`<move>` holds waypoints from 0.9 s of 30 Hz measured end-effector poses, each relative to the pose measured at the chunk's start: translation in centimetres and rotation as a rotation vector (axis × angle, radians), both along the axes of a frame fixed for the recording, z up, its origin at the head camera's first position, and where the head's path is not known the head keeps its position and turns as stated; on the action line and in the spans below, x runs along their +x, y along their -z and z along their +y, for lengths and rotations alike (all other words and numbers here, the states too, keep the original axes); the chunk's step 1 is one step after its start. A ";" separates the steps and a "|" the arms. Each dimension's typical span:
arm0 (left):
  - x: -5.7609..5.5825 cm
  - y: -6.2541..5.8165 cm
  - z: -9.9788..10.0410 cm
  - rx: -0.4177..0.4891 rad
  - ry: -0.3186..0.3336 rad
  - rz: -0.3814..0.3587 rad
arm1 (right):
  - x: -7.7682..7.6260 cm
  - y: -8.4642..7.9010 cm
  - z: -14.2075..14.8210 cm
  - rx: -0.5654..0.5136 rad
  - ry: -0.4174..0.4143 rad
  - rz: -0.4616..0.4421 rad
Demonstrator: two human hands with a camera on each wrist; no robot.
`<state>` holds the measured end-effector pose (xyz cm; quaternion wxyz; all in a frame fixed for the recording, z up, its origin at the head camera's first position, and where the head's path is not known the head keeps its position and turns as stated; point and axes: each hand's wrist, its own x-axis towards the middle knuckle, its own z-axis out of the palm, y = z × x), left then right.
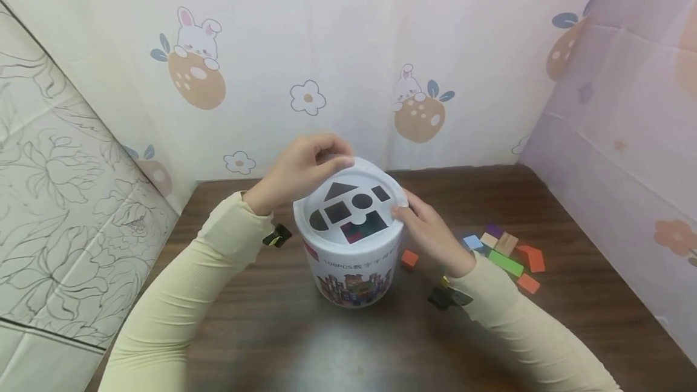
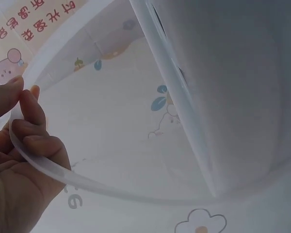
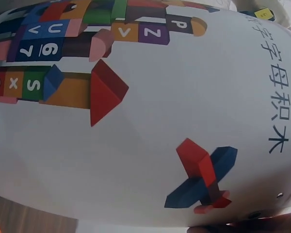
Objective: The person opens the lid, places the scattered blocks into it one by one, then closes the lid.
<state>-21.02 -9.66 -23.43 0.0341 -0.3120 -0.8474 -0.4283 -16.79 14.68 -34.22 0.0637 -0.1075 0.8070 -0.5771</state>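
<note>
A white round bucket (image 1: pixel 327 262) with block pictures on its side stands on the wooden table. Its white lid (image 1: pixel 312 203) has several shaped cut-outs, and coloured pieces show through the largest one. My left hand (image 1: pixel 310 168) is over the far left of the lid. In the left wrist view its thumb and curled fingers pinch the bucket's translucent handle (image 2: pixel 111 191), which is swung out from the lid. My right hand (image 1: pixel 427 225) grips the right side of the rim, thumb at the lid's edge. Most of its fingers are hidden behind the bucket.
An orange block (image 1: pixel 409 259) lies right beside the bucket. Farther right is a loose group of blocks, among them a green bar (image 1: pixel 505 263), a blue block (image 1: pixel 472 242) and several orange ones. A printed curtain (image 1: pixel 348 47) hangs behind the table (image 1: pixel 245 319).
</note>
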 end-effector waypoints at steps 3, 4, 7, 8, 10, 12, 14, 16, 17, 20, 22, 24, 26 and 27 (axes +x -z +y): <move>-0.1 0.2 -0.1 -0.011 -0.011 -0.009 | -0.1 0.1 -0.1 -0.013 0.006 -0.011; -0.2 0.3 -0.2 -0.011 -0.009 -0.012 | -0.1 0.2 -0.1 -0.013 0.008 -0.010; -0.2 0.5 -0.5 -0.012 0.000 -0.016 | -0.2 0.3 -0.1 -0.010 0.013 -0.007; -0.3 0.6 -0.7 -0.010 0.002 -0.019 | -0.2 0.3 -0.1 -0.007 0.014 -0.003; -0.2 0.8 -1.2 0.001 0.011 -0.029 | -0.2 0.4 -0.1 -0.005 0.012 0.001; -0.2 1.0 -1.9 0.016 0.010 -0.047 | -0.3 0.4 -0.2 -0.001 0.012 0.002; -0.1 1.3 -2.8 0.040 0.007 -0.070 | -0.3 0.4 -0.2 0.002 0.011 0.003; 0.1 1.6 -3.8 0.057 -0.003 -0.086 | -0.2 0.3 -0.1 0.008 0.008 0.004; 0.2 1.9 -4.2 0.067 -0.007 -0.094 | -0.2 0.3 -0.1 0.010 0.007 0.008; 0.4 2.6 -5.6 0.090 -0.031 -0.095 | -0.3 0.2 0.0 -0.002 -0.002 0.020; 0.5 3.4 -6.4 0.099 -0.052 -0.083 | -0.3 0.2 0.1 -0.020 0.002 0.036; 0.6 4.2 -7.1 0.109 -0.074 -0.074 | -0.4 0.2 0.3 -0.033 0.018 0.055; 0.7 5.2 -7.7 0.116 -0.100 -0.074 | -0.6 0.2 0.4 -0.043 0.036 0.074; 0.8 5.7 -7.9 0.122 -0.112 -0.077 | -0.7 0.2 0.5 -0.043 0.045 0.083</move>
